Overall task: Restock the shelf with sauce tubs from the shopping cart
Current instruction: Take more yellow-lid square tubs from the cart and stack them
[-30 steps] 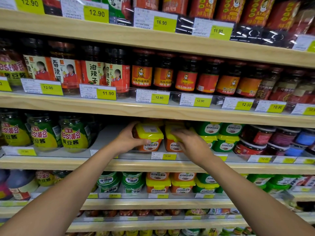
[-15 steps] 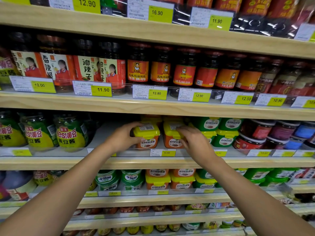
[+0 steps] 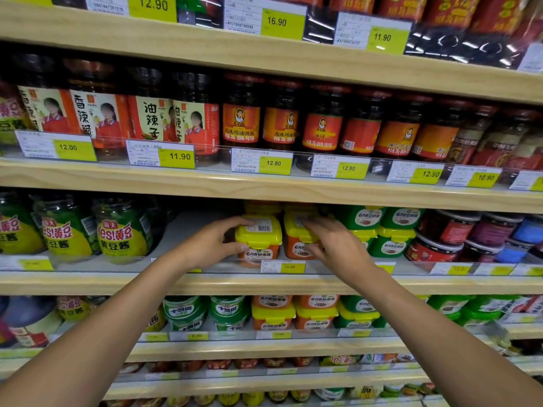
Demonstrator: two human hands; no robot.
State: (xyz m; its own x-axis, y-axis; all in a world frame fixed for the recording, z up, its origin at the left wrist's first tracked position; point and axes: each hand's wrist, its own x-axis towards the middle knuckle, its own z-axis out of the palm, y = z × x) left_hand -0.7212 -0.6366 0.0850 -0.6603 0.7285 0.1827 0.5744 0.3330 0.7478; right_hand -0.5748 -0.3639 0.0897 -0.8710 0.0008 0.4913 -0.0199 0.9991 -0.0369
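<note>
The left hand (image 3: 211,245) grips a squat orange plastic sauce tub with a yellow lid (image 3: 258,240). Its fingers curl over the top of the lid from the left, and the thumb presses the front just under the lid's rim. Just right of it stands a second orange tub with a yellow lid (image 3: 295,242). The right hand (image 3: 338,249) holds this one, with fingers bent over the lid's top and the thumb against the orange front.

Both tubs are upright at the front of the pale wooden shelf (image 3: 264,284), behind its clear plastic rail. A yellow price tag marked 10.90 (image 3: 283,266) hangs directly below the gap between the 2 hands. The rail blurs the tubs' bases, so I cannot tell whether they rest on the shelf. More yellow lids show in the dark behind the hands.

Right of the right hand stand green plastic tubs (image 3: 390,242), stacked 2 high, with yellow lids on the lower ones. Well to the left of the left hand stand green-and-yellow glass jars (image 3: 123,233). On the next shelf above the hands runs a row of dark sauce jars with red and orange labels (image 3: 241,118). Below the forearms, the lower shelf carries more orange and green tubs (image 3: 273,315).
</note>
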